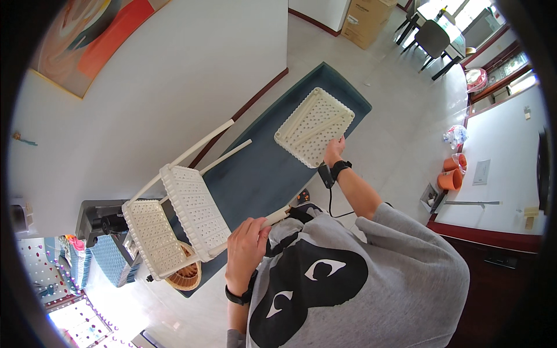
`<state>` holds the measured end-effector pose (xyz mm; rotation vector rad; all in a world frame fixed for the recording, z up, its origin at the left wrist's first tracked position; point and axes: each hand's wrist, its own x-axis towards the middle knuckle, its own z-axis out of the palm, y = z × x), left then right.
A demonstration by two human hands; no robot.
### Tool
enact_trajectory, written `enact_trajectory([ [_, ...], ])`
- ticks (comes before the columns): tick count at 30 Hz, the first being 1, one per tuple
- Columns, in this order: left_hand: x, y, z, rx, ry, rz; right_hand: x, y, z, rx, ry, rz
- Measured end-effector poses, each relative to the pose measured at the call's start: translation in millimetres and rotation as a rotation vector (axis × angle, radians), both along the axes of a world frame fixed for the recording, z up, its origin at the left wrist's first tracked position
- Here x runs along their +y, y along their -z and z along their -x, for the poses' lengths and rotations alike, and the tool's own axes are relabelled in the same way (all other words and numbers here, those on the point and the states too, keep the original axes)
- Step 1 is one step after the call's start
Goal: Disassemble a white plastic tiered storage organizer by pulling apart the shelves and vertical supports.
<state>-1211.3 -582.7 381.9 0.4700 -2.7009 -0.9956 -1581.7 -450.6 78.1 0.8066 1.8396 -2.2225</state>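
My left hand (246, 250) is wrapped round a cream pole (278, 216) of a partly assembled shelf rack lying on its side, close to my shirt. Two perforated cream tiers, the inner one (196, 210) and the outer one (152, 236), are joined by poles at the left end of a dark blue-green bench (249, 180). With my right hand (334, 152) I grip the near edge of a loose perforated shelf panel (322, 123) at the bench's far right end; some of those fingers are hidden. Two more pole ends (232, 152) stick out toward the wall side.
A wicker basket (187, 272) sits partly behind the outer tier. Beside it is a dark machine-like frame (96, 220). A white wall (145, 104) runs along the bench's far side. Orange pots (449, 180), a cardboard box (366, 23) and a dining chair (432, 39) stand on the floor farther off.
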Motion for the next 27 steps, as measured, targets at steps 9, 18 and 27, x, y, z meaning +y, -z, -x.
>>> enact_trajectory([
  [9,0.3,4.8,3.1,-0.016,-0.042,-0.016,-11.2,7.4,-2.7,0.011,-0.045,-0.252],
  [18,2.5,7.3,-2.2,-0.045,-0.049,-0.039,-37.4,-12.2,9.5,-0.114,-0.09,-0.448],
  [27,2.1,22.5,-7.7,-0.024,0.068,-0.017,-73.2,-121.6,-15.6,0.867,-0.665,-0.762],
])
